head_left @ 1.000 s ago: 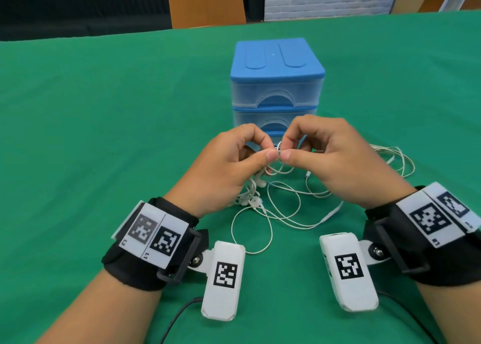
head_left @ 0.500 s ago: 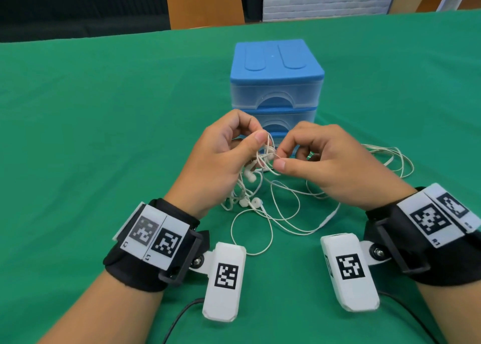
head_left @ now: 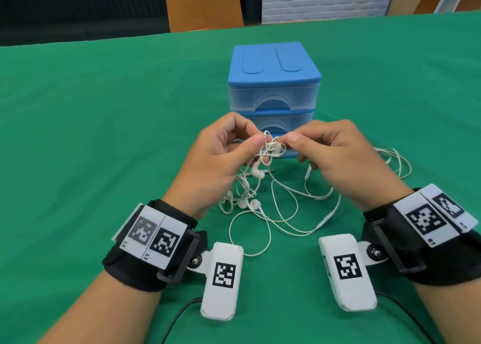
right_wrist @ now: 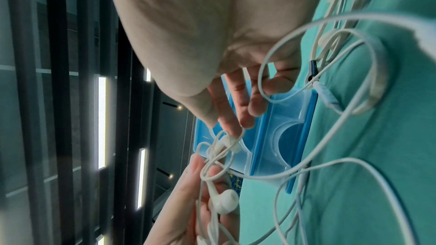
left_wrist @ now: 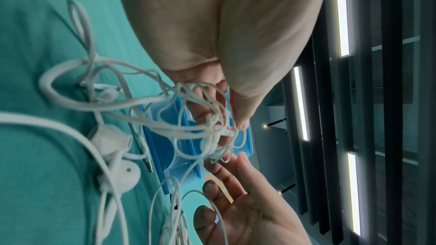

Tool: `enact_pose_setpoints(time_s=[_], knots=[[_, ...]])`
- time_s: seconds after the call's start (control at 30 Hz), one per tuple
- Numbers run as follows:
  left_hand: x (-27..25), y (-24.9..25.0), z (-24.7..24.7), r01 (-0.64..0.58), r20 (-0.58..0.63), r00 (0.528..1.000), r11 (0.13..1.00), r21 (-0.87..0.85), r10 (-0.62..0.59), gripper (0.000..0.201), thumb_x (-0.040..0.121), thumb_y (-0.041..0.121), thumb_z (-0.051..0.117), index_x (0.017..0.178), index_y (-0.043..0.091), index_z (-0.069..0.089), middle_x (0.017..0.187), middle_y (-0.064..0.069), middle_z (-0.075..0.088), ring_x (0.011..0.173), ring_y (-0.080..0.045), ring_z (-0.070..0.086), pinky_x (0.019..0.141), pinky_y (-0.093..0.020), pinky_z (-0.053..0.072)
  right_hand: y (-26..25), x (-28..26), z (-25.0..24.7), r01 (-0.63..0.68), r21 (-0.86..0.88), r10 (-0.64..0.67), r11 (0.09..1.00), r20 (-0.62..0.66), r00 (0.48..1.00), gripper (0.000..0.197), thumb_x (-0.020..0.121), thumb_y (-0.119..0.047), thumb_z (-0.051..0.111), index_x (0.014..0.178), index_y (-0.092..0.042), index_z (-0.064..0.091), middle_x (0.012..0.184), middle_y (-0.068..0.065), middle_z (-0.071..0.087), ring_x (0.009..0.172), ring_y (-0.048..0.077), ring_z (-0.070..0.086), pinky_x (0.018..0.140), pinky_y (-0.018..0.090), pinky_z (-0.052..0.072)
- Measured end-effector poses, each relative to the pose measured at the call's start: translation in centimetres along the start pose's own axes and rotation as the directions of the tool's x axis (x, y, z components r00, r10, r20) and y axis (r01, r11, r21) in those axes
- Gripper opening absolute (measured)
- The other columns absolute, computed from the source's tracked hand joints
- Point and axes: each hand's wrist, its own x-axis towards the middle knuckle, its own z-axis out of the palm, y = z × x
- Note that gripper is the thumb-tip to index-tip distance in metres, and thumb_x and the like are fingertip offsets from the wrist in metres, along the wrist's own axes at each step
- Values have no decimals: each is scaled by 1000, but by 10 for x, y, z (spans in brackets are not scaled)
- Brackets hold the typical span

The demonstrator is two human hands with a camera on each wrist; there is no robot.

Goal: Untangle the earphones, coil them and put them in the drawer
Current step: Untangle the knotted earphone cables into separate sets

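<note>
A tangle of white earphones (head_left: 270, 150) is lifted just in front of the blue drawer unit (head_left: 273, 83). My left hand (head_left: 256, 138) pinches the knot from the left with thumb and forefinger. My right hand (head_left: 289, 138) pinches it from the right. One earbud (head_left: 256, 172) dangles under the left thumb. The left wrist view shows the cords (left_wrist: 212, 131) bunched at my left fingertips (left_wrist: 240, 120). In the right wrist view my right fingertips (right_wrist: 226, 128) grip a cord loop (right_wrist: 219, 154) above an earbud (right_wrist: 226, 203). Both drawers look closed.
Loose cable loops (head_left: 286, 213) with several earbuds and an inline remote (head_left: 325, 220) lie on the green cloth (head_left: 104, 135) between my wrists. More cable (head_left: 395, 161) trails to the right of my right hand. A jack plug (head_left: 270, 171) lies near the drawer unit.
Both hands have shifted along the cords and raised the knot slightly. An earbud that was hidden now hangs below the left thumb.
</note>
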Motion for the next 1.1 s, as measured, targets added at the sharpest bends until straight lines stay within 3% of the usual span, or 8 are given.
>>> enact_pose_setpoints(time_s=[0.07, 0.2, 0.37, 0.47, 0.57, 0.7, 0.9, 1.1], knots=[[0, 0, 0, -6, -9, 1000, 1000, 3, 6, 6, 96, 4, 63, 95, 5, 58, 96, -24, 67, 80, -18, 65, 75, -28, 53, -1, -1, 1, -1, 2, 1, 1000, 43, 999, 11, 92, -27, 71, 87, -22, 79, 77, 26, 62, 62, 30, 43, 63, 36, 35], [0, 1, 1, -3, -32, 999, 1000, 18, 3, 6, 95, 6, 65, 94, 6, 59, 98, -28, 66, 84, -20, 63, 77, -32, 53, -1, -2, 2, -49, 39, 44, 998, 117, 992, 6, 88, -18, 75, 87, -12, 74, 70, -2, 59, 63, 22, 38, 62, 34, 30], [-1, -2, -2, 69, -22, 997, 996, 52, -68, 18, 85, 6, 77, 97, 7, 64, 93, -6, 70, 75, -18, 65, 74, -33, 53, -4, -4, 2, -31, 20, 29, 999, 127, 992, 12, 91, -23, 73, 85, -12, 71, 76, 23, 58, 63, 22, 38, 59, 36, 30], [-2, -1, -1, 109, -7, 994, 992, 62, -109, 24, 81, 0, 79, 101, 5, 66, 98, -7, 71, 76, -17, 69, 78, -31, 56, -5, -3, 1, -5, 5, 5, 1000, 84, 996, 11, 90, -18, 74, 82, -11, 71, 70, 6, 60, 62, 19, 42, 59, 31, 34], [-1, -2, -2, 104, -76, 992, 991, 82, -98, 20, 81, 0, 79, 98, 5, 69, 96, -10, 74, 80, -20, 71, 81, -35, 56, -5, -2, -1, 41, 14, -43, 999, 108, 993, 10, 86, -16, 77, 79, -13, 71, 73, 6, 62, 64, 25, 45, 63, 31, 38], [-1, -2, -3, 105, -129, 987, 990, 93, -92, 15, 80, 4, 80, 93, 10, 73, 93, -13, 76, 83, -24, 71, 83, -42, 52, -5, -3, -3, 86, -69, -72, 994, 184, 980, 10, 80, -17, 82, 76, -22, 74, 86, 4, 57, 74, 20, 52, 72, 14, 37], [-1, 1, -2, 63, -89, 994, 995, 76, -56, 17, 83, -2, 77, 95, 6, 69, 101, -17, 74, 93, -32, 74, 91, -49, 56, -4, -1, -3, 115, -35, -112, 993, 67, 991, 15, 82, -32, 74, 75, -19, 74, 85, 13, 61, 77, 29, 54, 73, 30, 42], [-2, 4, 1, 57, -23, 998, 998, 21, -56, 27, 81, -7, 76, 100, 7, 63, 103, -14, 72, 86, -25, 76, 85, -36, 60, -12, -4, -2, 116, -20, -113, 993, 88, 990, 29, 76, -43, 84, 88, -23, 66, 83, -20, 59, 68, 8, 48, 63, 19, 40]])
